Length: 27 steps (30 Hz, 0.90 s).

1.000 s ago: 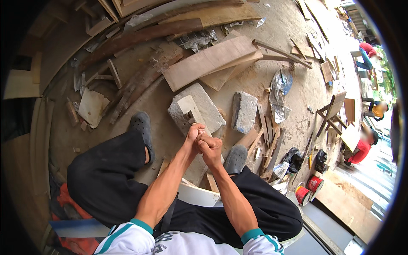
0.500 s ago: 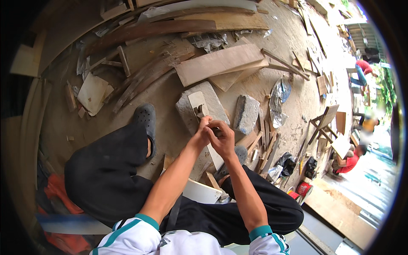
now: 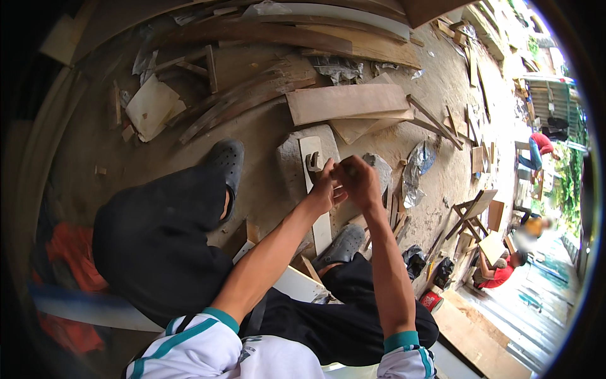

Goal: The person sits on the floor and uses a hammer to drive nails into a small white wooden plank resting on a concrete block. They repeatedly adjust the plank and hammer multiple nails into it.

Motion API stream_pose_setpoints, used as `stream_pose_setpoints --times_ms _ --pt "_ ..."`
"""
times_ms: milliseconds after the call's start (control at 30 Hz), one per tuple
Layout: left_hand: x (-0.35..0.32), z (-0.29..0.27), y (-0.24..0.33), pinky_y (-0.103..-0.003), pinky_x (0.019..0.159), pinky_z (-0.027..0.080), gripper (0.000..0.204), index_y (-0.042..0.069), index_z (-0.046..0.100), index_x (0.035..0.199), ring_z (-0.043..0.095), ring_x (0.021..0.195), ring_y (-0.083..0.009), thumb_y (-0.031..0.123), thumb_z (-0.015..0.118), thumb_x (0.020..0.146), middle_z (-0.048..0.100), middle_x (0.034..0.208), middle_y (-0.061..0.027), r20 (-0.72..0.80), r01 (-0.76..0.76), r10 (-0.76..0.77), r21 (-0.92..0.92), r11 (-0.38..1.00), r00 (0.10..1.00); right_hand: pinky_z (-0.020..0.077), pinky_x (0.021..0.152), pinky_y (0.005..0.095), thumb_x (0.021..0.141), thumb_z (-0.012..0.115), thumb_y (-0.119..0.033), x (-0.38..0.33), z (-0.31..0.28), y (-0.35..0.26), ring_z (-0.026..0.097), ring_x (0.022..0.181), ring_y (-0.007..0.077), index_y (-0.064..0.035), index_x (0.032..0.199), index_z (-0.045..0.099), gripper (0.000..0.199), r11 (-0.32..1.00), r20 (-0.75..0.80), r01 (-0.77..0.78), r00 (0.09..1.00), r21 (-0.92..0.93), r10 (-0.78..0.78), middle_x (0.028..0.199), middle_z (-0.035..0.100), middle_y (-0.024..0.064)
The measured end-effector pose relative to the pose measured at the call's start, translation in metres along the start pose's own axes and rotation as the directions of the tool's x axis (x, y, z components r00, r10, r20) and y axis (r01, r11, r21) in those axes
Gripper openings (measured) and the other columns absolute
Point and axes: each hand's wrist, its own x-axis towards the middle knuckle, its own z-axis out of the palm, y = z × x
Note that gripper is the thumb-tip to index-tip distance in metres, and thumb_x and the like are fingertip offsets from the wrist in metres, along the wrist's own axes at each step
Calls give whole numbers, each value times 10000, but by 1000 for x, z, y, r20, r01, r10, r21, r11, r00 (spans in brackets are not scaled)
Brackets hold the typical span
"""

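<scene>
Your right hand (image 3: 358, 181) had shifted upward beside your left hand (image 3: 322, 193) since the earlier frame. Both hands' fingers were partly curled; what they held, if anything, couldn't be told. Beneath them a pale strip (image 3: 322, 228), bearing a bracket-like piece (image 3: 313, 162), lay across a grey block (image 3: 291, 165). With neither hand visibly pinning it, a push risked skidding the strip.

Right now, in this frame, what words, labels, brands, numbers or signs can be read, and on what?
No text is legible.
Shirt: dark print on the front, too small and blurred to read.
Red can: pale marks, too small to read.
Strip: no lettering that I can make out.
</scene>
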Motion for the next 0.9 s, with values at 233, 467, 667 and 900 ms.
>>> stream_pose_setpoints --times_ms 233,467,667,900 --pt "7 11 36 -239 612 504 353 256 557 927 601 651 -89 560 382 968 609 835 52 92 72 -52 -239 968 994 526 660 387 803 646 -249 58 -6 -23 680 723 341 -30 837 659 222 998 32 -17 999 -64 19 743 676 176" --pt "14 9 15 -295 590 536 362 186 554 940 600 680 -132 518 409 949 594 814 5 108 69 -66 -28 997 992 526 694 369 839 632 -244 30 -20 2 691 769 312 -43 957 689 240 998 55 27 998 -49 -24 824 688 163" --pt "3 -21 -5 -306 639 529 460 143 588 963 623 730 -160 578 502 843 625 836 -44 69 30 -57 343 939 996 523 724 390 858 599 -225 -13 -19 8 685 848 321 -50 1003 689 244 975 261 -32 961 -218 90 847 682 187" --pt "-8 -42 2 -348 674 493 611 177 558 1074 620 803 -175 728 410 856 610 883 -4 -74 78 -47 519 851 996 555 687 394 779 667 -205 21 37 -8 700 859 265 -104 934 728 195 654 544 225 769 -722 335 908 719 106"
